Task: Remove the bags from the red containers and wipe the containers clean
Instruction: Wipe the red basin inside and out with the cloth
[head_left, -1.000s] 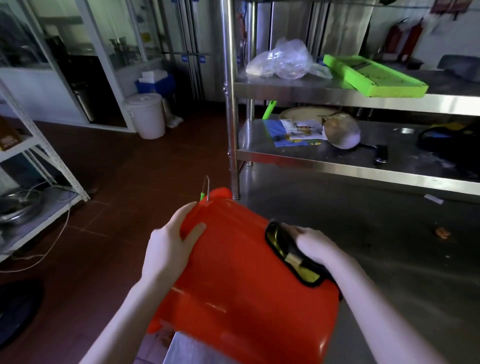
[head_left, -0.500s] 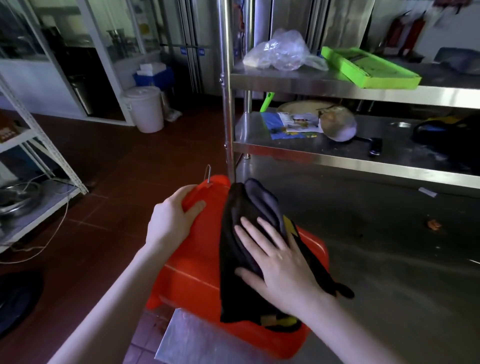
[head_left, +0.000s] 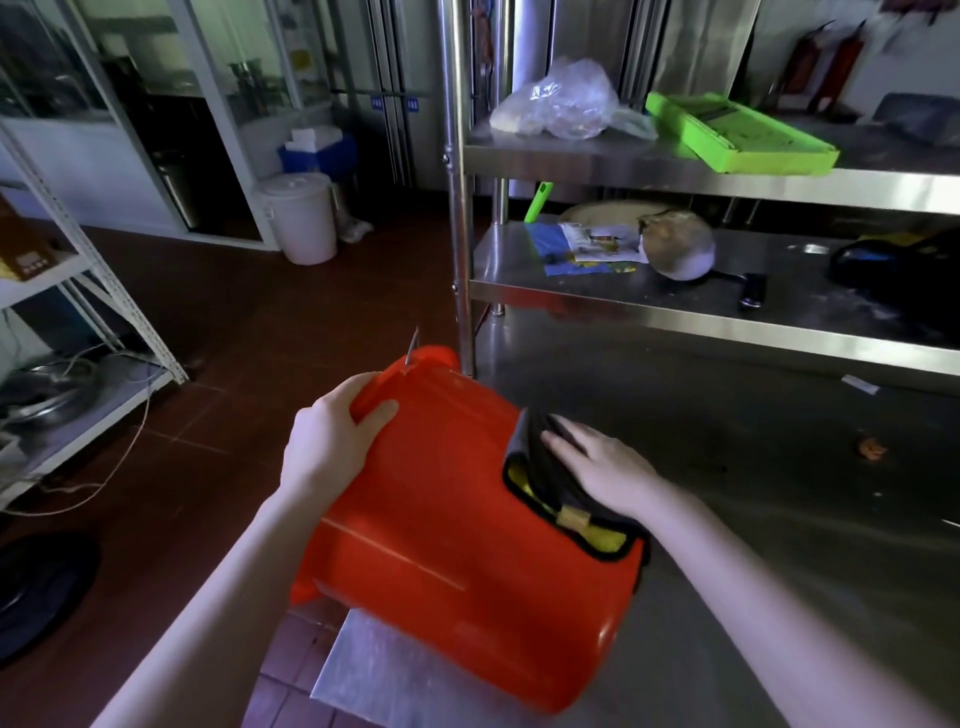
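Observation:
A red container lies tipped on the near left corner of the steel table, its bottom and side facing me. My left hand grips its far left rim, thumb on the outer wall. A dark cloth with a yellow underside is draped over the container's right edge. My right hand presses flat on that cloth with straight fingers. The container's inside is hidden.
A steel shelf rack stands behind the table, holding a clear plastic bag, a green tray, papers and a round pot. A white bucket stands on the red tile floor at left, beside a white wire rack.
My right hand slid the cloth from the middle of the container's face to its right edge. The container tilted more toward me; my left hand kept its hold on the rim.

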